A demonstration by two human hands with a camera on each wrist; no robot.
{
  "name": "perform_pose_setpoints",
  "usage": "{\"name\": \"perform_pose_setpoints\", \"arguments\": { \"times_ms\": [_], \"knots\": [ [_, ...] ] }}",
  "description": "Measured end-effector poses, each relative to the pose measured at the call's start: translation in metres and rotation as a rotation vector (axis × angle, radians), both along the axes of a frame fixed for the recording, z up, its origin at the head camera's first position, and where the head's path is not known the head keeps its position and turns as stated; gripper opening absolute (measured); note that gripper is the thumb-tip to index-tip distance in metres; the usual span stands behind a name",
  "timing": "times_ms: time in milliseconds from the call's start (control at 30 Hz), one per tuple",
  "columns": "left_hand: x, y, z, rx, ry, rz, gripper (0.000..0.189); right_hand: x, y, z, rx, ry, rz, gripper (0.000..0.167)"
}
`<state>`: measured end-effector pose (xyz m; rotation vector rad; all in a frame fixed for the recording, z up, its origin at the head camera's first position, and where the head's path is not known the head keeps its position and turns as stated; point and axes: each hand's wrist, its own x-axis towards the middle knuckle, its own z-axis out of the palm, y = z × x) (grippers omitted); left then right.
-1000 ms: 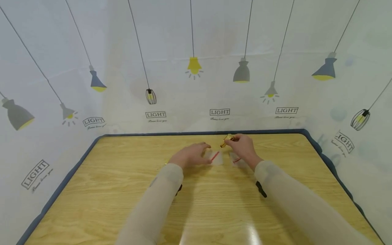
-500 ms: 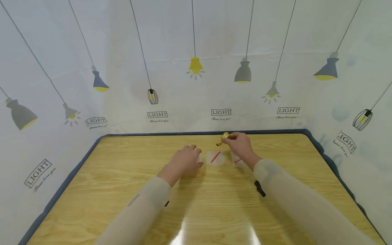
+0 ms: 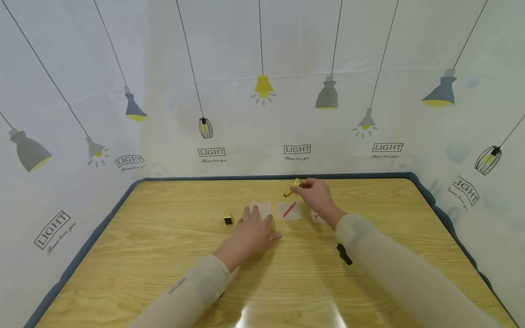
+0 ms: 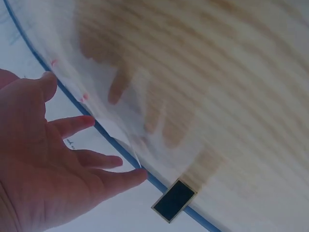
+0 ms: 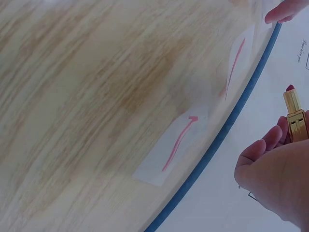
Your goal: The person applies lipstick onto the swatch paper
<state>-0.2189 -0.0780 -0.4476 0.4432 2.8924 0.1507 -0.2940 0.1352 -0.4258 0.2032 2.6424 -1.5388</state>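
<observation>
In the head view my right hand point(image 3: 317, 196) grips a gold lipstick point(image 3: 293, 187) above the far part of the table. Its red tip shows in the right wrist view, where the lipstick point(image 5: 298, 126) stands out of the fingers. My left hand point(image 3: 251, 234) lies with spread, fairly straight fingers at the near edge of the left white paper piece point(image 3: 262, 207), partly covering it. The middle paper piece point(image 3: 296, 216) carries a slanting red line. Beneath my right wrist, the right paper piece point(image 3: 315, 219) is partly hidden; it bears a red stroke. A gold cap with a black opening or face point(image 3: 228, 220) stands left of my left hand.
A wooden table point(image 3: 172, 246) has a dark blue edging point(image 3: 229, 178) along its back and sides. Behind it hangs a pale curtain point(image 3: 246, 132) printed with lamps and the word LIGHT.
My left hand has moved left from beside the middle paper to the left one, its fingers spreading and uncovering the gold cap. My right hand has shifted slightly left with the lipstick.
</observation>
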Motion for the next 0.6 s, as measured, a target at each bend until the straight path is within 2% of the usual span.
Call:
{"name": "perform_pose_setpoints", "arguments": {
  "times_ms": [100,267,467,600],
  "knots": [
    [0.005,0.002,-0.003,0.016,-0.024,0.04,0.078,0.001,-0.002,-0.002,0.001,0.002,0.001,0.048],
    [0.01,0.002,-0.007,-0.006,-0.037,0.088,0.081,0.004,-0.005,-0.004,0.001,0.011,0.006,0.037],
    [0.009,0.001,-0.01,-0.06,-0.034,0.099,0.078,0.005,-0.01,-0.004,0.017,0.013,0.019,0.038],
    [0.011,0.0,-0.01,-0.053,-0.031,0.102,0.078,0.005,-0.012,-0.004,0.022,-0.003,0.029,0.04]
  ]
}}
